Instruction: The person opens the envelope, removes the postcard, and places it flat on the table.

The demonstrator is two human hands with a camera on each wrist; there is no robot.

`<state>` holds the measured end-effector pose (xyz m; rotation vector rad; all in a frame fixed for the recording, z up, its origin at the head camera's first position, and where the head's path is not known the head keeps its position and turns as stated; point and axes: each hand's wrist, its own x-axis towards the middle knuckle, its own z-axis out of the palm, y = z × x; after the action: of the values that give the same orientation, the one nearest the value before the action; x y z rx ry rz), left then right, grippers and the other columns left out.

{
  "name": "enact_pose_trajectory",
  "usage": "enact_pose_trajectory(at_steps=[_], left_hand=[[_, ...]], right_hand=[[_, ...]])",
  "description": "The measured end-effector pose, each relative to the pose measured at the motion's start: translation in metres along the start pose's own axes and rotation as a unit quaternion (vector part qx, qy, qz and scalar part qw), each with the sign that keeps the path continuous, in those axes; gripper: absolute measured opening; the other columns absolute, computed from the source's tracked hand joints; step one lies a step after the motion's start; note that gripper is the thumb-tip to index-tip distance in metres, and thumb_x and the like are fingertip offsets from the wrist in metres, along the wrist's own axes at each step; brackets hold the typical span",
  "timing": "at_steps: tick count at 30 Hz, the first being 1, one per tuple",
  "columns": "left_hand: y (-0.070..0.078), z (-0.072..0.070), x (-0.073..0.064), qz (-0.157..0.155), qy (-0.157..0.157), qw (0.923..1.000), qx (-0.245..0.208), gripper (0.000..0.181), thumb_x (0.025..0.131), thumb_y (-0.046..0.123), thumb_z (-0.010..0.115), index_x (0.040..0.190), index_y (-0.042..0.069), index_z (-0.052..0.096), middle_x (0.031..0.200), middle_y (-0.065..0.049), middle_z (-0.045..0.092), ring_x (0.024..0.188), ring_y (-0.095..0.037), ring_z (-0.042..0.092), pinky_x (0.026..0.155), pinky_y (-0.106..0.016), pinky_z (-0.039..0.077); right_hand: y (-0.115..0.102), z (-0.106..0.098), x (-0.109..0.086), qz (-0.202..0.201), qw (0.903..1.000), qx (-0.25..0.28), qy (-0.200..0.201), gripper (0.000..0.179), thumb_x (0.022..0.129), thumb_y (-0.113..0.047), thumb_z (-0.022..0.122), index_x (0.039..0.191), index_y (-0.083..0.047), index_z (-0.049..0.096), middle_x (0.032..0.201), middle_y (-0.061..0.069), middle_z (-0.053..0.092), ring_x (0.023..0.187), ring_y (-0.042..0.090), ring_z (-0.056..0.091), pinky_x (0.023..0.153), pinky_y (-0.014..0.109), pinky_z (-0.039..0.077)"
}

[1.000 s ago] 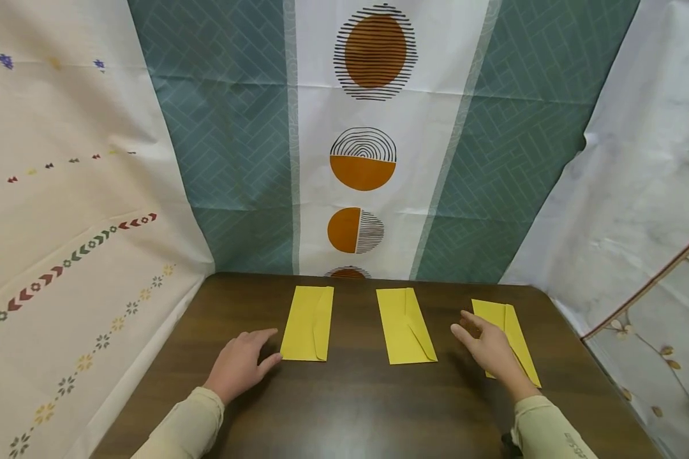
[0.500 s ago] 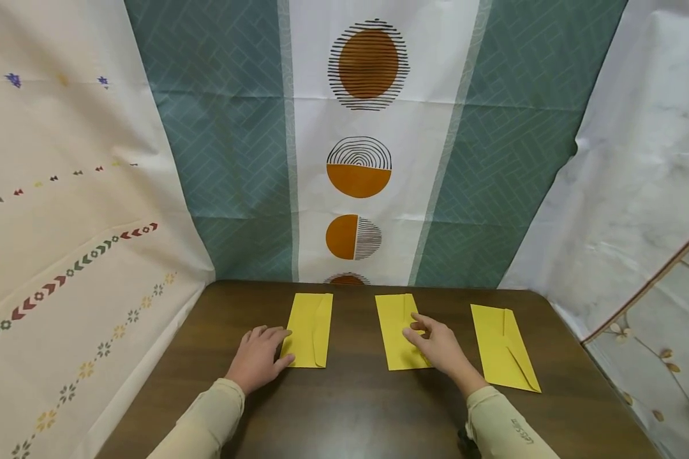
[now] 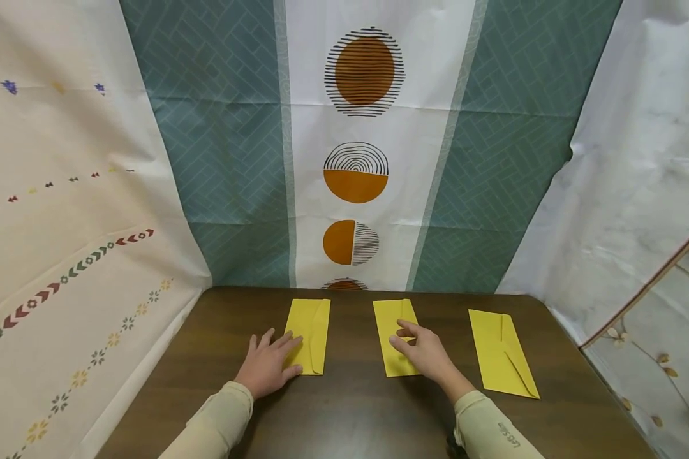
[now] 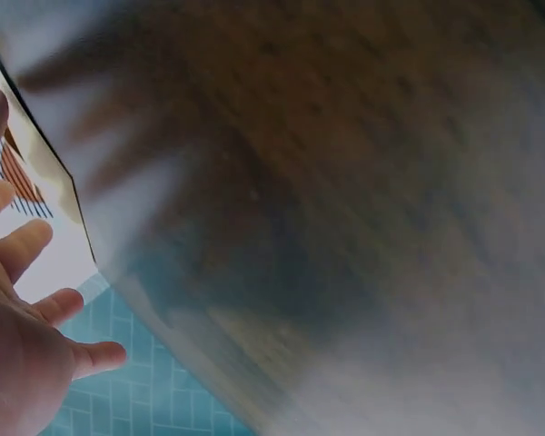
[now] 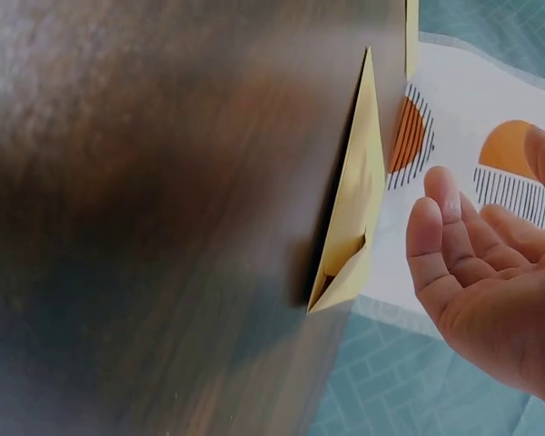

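Three yellow envelopes lie spaced apart on the table in the head view. Over the lower left edge of the left envelope (image 3: 317, 331) my left hand (image 3: 266, 368) spreads its fingers, palm down. My right hand (image 3: 426, 354) is above the middle envelope (image 3: 386, 317), thumb and index finger apart with nothing between them, and it covers part of that envelope. The right envelope (image 3: 501, 358) lies slightly askew, away from both hands. In the right wrist view, a gap shows between the fingers and an envelope (image 5: 356, 186) whose flap lifts a little at one end.
The dark brown wooden table (image 3: 333, 421) has rounded far corners. Behind it hangs a green and white cloth (image 3: 235, 159) with orange circles. A cream patterned cloth (image 3: 92, 255) borders the left side, and a pale floral cloth (image 3: 637, 191) the right.
My right hand has moved left from the right envelope to above the middle one. My left hand has shifted right onto the left envelope's edge, its fingers spreading. The envelopes have stayed put.
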<state>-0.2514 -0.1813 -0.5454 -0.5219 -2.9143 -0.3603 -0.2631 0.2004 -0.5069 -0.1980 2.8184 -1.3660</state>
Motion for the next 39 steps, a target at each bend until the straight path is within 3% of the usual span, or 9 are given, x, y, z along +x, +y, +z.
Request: enact_pose_trajectory(at_steps=[17, 27, 30, 35, 39], left_hand=[[0.004, 0.001, -0.003, -0.029, -0.046, 0.9984, -0.014, 0.056, 0.097, 0.051, 0.074, 0.144, 0.021, 0.069, 0.156, -0.013, 0.061, 0.148, -0.055, 0.046, 0.115, -0.086, 0.026], [-0.002, 0.007, -0.002, -0.030, -0.043, 0.9986, -0.004, 0.057, 0.097, 0.054, 0.072, 0.145, 0.022, 0.068, 0.156, -0.011, 0.061, 0.147, -0.055, 0.047, 0.114, -0.087, 0.027], [-0.002, 0.007, -0.003, -0.031, -0.042, 0.9986, 0.000, 0.057, 0.097, 0.055, 0.072, 0.144, 0.023, 0.068, 0.156, -0.010, 0.062, 0.147, -0.055, 0.048, 0.113, -0.087, 0.028], [-0.001, 0.003, -0.004, -0.040, -0.042, 0.9983, 0.003, 0.057, 0.098, 0.053, 0.072, 0.145, 0.022, 0.068, 0.157, -0.010, 0.061, 0.147, -0.054, 0.047, 0.113, -0.088, 0.027], [-0.001, 0.001, -0.005, -0.048, -0.045, 0.9978, 0.000, 0.057, 0.098, 0.053, 0.072, 0.145, 0.021, 0.068, 0.157, -0.011, 0.060, 0.147, -0.054, 0.047, 0.113, -0.088, 0.027]], right_hand=[[-0.003, 0.012, 0.001, -0.014, 0.9999, -0.001, -0.007, 0.060, 0.100, -0.034, 0.076, 0.150, -0.006, 0.061, 0.128, 0.013, 0.077, 0.106, 0.029, 0.076, 0.092, 0.046, 0.063], [-0.013, 0.026, 0.002, -0.042, 0.9988, -0.011, -0.021, 0.061, 0.099, -0.035, 0.078, 0.149, -0.005, 0.061, 0.129, 0.016, 0.076, 0.103, 0.027, 0.076, 0.084, 0.040, 0.064], [-0.018, 0.033, 0.002, -0.060, 0.9974, -0.028, -0.029, 0.063, 0.099, -0.037, 0.078, 0.151, -0.006, 0.060, 0.132, 0.018, 0.074, 0.107, 0.030, 0.075, 0.087, 0.044, 0.064], [-0.032, 0.051, 0.006, -0.120, 0.9873, -0.094, -0.045, 0.072, 0.098, -0.043, 0.077, 0.157, -0.007, 0.054, 0.151, 0.018, 0.064, 0.134, 0.040, 0.064, 0.111, 0.058, 0.053], [-0.046, 0.070, 0.007, -0.175, 0.9671, -0.177, -0.051, 0.078, 0.096, -0.047, 0.078, 0.158, -0.007, 0.052, 0.157, 0.022, 0.058, 0.146, 0.048, 0.053, 0.121, 0.064, 0.041]])
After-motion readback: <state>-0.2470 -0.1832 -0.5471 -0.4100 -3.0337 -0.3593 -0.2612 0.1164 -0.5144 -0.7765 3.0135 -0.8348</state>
